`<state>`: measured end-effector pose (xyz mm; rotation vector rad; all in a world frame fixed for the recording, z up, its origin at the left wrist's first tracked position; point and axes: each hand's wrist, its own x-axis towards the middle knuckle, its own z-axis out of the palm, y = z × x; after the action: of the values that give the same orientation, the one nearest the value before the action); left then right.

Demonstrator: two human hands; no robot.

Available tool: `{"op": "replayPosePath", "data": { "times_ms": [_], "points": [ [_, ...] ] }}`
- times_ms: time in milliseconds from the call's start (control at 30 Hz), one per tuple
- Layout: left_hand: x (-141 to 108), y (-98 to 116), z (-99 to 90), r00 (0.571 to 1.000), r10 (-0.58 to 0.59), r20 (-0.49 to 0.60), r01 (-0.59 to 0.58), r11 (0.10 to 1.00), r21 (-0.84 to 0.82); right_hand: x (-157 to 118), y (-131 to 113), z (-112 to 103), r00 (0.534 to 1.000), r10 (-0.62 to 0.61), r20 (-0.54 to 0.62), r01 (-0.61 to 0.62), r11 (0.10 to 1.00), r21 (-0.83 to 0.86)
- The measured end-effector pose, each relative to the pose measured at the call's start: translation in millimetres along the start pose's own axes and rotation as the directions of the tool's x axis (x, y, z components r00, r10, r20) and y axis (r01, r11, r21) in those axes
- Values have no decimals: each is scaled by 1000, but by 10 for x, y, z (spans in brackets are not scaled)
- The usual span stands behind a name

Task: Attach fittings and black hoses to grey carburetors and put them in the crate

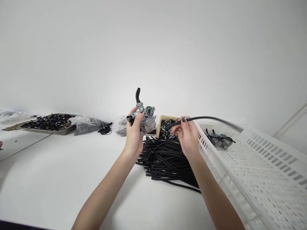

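My left hand (134, 129) is closed around a silver metal carburetor (148, 120), held up over the table. A short black rubber boot (137, 95) sticks up from its top, and the round bore faces me. Between the thumb and fingers of my right hand (185, 131) is a black rubber hose (211, 118). One hose end points toward the carburetor but is apart from it; the other end reaches out to the right and is slightly blurred. Beneath both hands lies a pile of similar black hoses (168, 159) on the white table.
A yellow bin (165, 117) of small clips or fittings stands behind the hoses. To the right, a white perforated crate (263, 172) holds other carburetors (219, 140). On the left are a metal tray (67, 130) of black parts and plastic bags (87, 125) of small parts.
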<state>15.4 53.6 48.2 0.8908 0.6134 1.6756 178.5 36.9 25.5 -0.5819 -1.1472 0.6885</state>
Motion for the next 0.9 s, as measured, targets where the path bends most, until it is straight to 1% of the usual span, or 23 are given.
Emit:
{"op": "replayPosePath", "data": {
  "times_ms": [100,233,367,433,533,633,700,767,900],
  "points": [
    [-17,-17,12,1000,-7,6,7,1000,10,-24,11,51,999,17,37,-17,1000,1],
    [-44,-26,15,1000,-7,7,7,1000,25,-22,17,37,995,32,89,-33,999,14],
    [-75,-23,23,1000,1,17,-2,1000,17,-19,85,23,987,66,146,-55,995,-82],
    [-91,-14,29,999,-10,49,10,1000,5,-20,153,37,981,94,171,-71,988,-135],
    [-106,3,31,995,-31,92,32,999,-6,-18,211,45,981,116,154,-90,982,-169],
    [-100,15,26,996,-26,81,26,1000,1,-17,148,8,994,57,91,-44,989,-141],
    [-90,20,23,998,-15,67,15,1000,1,-27,66,-20,997,11,73,-4,996,-92],
    [-86,25,24,999,-6,51,6,1000,-2,-46,4,-27,995,-7,96,12,998,-55],
    [-107,40,34,999,-1,51,1,1000,-5,-70,8,-2,985,31,172,-21,998,-60]
  ]
}}
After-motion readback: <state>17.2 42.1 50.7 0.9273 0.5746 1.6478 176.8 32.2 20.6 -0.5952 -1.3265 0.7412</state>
